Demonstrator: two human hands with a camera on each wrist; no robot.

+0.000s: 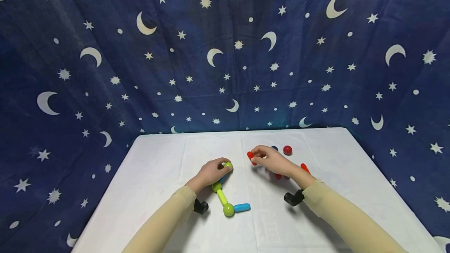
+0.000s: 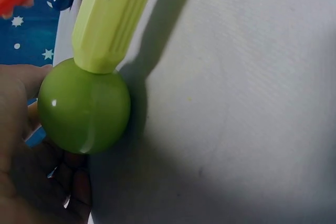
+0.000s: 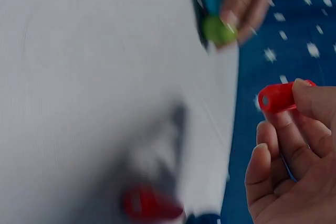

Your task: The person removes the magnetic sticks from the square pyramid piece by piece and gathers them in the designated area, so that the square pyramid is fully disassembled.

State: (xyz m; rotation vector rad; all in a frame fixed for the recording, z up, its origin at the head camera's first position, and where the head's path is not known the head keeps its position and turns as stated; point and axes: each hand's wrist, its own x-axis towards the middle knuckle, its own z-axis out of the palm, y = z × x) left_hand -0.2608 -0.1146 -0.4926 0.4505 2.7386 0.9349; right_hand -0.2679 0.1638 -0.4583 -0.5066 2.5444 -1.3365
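Note:
My left hand (image 1: pixel 211 171) grips a green ball (image 1: pixel 228 166) at the far end of a joined chain on the table. From that ball a blue rod, mostly hidden by the hand, runs to a second green ball (image 1: pixel 216 186). A yellow-green rod (image 1: pixel 222 197) links this to a third green ball (image 1: pixel 228 209), from which another blue rod (image 1: pixel 242 207) sticks out to the right. Raised off the table, my right hand (image 1: pixel 273 161) pinches a short red rod (image 1: pixel 251 157) between thumb and fingers. The right wrist view shows a hole in the end of this red rod (image 3: pixel 281 97).
Behind and around the right hand lie a red ball (image 1: pixel 287 150), a partly hidden dark blue ball (image 1: pixel 274 148), a red rod (image 1: pixel 304 168) and red pieces (image 1: pixel 278 175) under the forearm. A white cloth covers the table (image 1: pixel 158 159); a starry blue curtain (image 1: pixel 197 69) hangs behind.

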